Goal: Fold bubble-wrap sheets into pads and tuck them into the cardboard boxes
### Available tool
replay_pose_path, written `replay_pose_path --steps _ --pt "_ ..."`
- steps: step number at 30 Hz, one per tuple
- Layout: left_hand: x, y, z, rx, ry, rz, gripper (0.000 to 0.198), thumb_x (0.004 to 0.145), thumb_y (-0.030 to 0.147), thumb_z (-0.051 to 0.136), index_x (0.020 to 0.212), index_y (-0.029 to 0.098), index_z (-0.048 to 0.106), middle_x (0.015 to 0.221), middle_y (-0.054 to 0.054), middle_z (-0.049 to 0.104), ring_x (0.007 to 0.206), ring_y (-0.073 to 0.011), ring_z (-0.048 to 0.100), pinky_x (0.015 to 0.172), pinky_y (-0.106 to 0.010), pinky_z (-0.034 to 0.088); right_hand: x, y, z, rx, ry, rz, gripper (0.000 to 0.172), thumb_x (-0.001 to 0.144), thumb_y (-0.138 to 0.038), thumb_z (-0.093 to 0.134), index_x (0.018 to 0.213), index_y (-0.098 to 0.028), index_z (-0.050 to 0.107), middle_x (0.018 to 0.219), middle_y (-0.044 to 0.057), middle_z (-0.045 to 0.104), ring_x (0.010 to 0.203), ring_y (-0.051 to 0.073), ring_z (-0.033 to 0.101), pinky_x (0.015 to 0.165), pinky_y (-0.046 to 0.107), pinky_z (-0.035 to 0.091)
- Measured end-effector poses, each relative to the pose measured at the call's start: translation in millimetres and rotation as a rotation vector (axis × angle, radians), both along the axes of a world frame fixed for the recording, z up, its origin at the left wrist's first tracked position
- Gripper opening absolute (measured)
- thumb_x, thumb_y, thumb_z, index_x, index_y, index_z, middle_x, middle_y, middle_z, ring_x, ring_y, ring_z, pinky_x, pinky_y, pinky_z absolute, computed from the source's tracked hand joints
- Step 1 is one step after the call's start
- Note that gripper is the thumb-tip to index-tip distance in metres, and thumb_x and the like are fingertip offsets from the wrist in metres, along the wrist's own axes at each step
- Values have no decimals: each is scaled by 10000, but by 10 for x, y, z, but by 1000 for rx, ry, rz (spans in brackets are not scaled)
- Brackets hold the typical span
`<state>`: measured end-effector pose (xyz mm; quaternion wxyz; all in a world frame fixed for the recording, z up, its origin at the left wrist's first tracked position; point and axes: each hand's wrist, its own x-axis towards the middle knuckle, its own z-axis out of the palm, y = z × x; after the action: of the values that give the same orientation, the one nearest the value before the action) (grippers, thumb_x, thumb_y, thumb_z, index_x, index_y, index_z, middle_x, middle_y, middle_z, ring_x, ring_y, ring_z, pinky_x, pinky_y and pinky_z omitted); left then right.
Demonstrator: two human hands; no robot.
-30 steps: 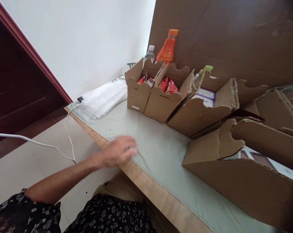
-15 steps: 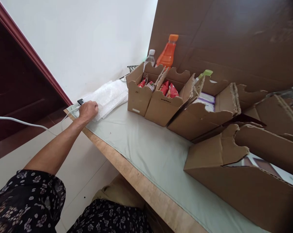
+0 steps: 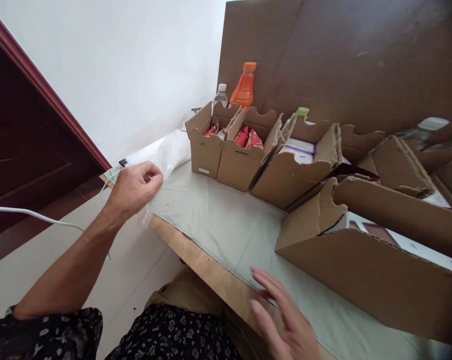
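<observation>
My left hand (image 3: 134, 187) is closed in a pinch on a sheet of clear bubble wrap (image 3: 162, 157), lifting it off the stack at the table's far left corner. My right hand (image 3: 286, 325) hovers with its fingers spread over the near edge of the table (image 3: 211, 265) and holds nothing. The table is covered with a pale green mat (image 3: 226, 225).
Cut cardboard boxes stand in a row along the back: two small ones (image 3: 226, 150) with red packets, a larger one (image 3: 297, 170) with white and purple items, and a big one (image 3: 368, 260) at the right. An orange bottle (image 3: 244, 85) and a clear bottle (image 3: 220, 92) stand behind. A white cable (image 3: 31, 215) hangs at left.
My left hand reached to the bubble wrap stack, pinched a sheet and pulled it toward me. My right hand has come into view at the bottom.
</observation>
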<state>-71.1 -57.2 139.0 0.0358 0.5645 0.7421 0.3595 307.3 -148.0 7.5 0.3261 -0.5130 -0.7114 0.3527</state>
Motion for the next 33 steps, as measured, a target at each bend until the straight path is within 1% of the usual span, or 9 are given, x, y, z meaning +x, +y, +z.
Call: replay_pose_path --steps 4,7,9,12,15,18,22,28,33 --pt "577 -321 -343 131 -63 -125 146 872 230 559 776 203 666 723 10 687 650 -146 625 621 -270 467 -843 347 269 -450 542 194 651 908 -668 669 1443 -299 617 1519 123 618 1342 324 622 1063 492 546" --pt "1040 -511 -617 126 -38 -309 160 918 180 548 811 201 665 771 -5 702 680 -145 641 640 -274 479 -1157 626 323 -635 885 246 790 771 -725 783 1385 -250 634 1448 146 661 1332 327 618 1050 458 528" --pt "1207 -606 -722 139 -57 -450 135 936 174 574 856 201 680 809 -15 713 728 -152 656 672 -277 500 -1240 775 308 -714 962 207 795 703 -646 873 1337 -226 642 1255 114 748 1140 276 699 992 406 539" --pt "1115 -668 -750 236 -109 -375 88 936 185 610 925 201 695 874 -26 713 802 -161 650 725 -285 511 -1229 886 291 -680 873 159 677 732 -473 884 1309 -208 651 893 1 751 770 157 668 847 332 537" --pt "801 -649 -721 202 -275 -151 118 882 275 692 966 200 727 888 -26 688 813 -172 634 746 -297 505 -1086 876 368 -523 684 277 613 855 -374 764 1428 -233 600 782 -43 696 669 123 588 754 300 510" --pt "633 -630 -717 -7 -776 -113 462 810 454 794 1193 205 727 1108 -80 722 1051 -240 679 844 -318 539 -874 835 570 -345 483 462 631 926 -304 666 1538 -280 511 909 -12 721 757 141 609 759 302 517" --pt "785 -646 -733 -223 -1358 -242 749 682 573 896 1304 212 688 1327 -125 712 1293 -355 627 902 -351 557 -639 830 915 -207 181 728 605 950 -235 610 1544 -276 508 990 -2 729 808 150 617 783 293 536" --pt "1111 -592 -767 -560 -1831 -292 428 682 426 891 998 159 782 1075 -120 809 1183 -367 709 1022 -442 569 -355 789 1247 -162 -110 927 322 958 -190 567 1246 -201 710 845 -16 707 680 119 580 680 230 498" --pt "1375 -501 -538 -455 -1873 -293 295 666 225 790 957 191 762 1086 -81 814 1279 -377 676 1092 -499 562 103 620 1371 -194 -196 784 471 958 -229 626 1428 -261 641 887 -21 761 689 126 632 662 221 525"
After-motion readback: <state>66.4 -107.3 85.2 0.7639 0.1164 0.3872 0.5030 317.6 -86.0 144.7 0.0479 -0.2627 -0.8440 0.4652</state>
